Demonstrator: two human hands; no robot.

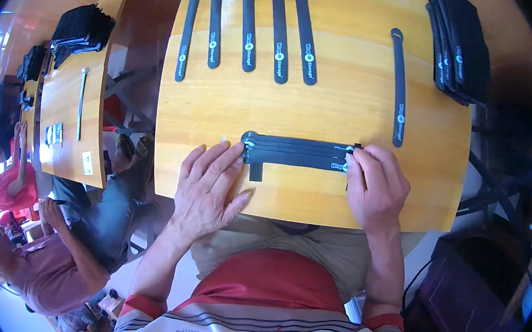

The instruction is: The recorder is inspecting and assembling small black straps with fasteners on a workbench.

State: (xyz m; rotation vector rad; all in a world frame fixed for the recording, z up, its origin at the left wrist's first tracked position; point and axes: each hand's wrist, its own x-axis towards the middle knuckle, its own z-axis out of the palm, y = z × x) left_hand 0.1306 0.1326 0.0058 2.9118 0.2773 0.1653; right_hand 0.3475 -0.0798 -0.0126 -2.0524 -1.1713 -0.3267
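Observation:
A stack of black straps (300,152) lies crosswise on the wooden table in front of me, its layers overlapping like a fan. My left hand (209,183) rests flat at the stack's left end, fingers spread, a fingertip touching the edge. At the other end, my right hand (375,185) pinches the corner of the stack between thumb and fingers. From beneath the stack's left part a short black strip (256,172) sticks out towards me. Another dark bit shows by my right fingertips, mostly hidden.
Several single black straps with slotted round ends, such as this strap (248,25), lie along the table's far left. One lone strap (398,88) lies at right. Folded black straps (458,47) are piled at the far right corner. A co-worker (43,253) sits left, beside another table (72,158).

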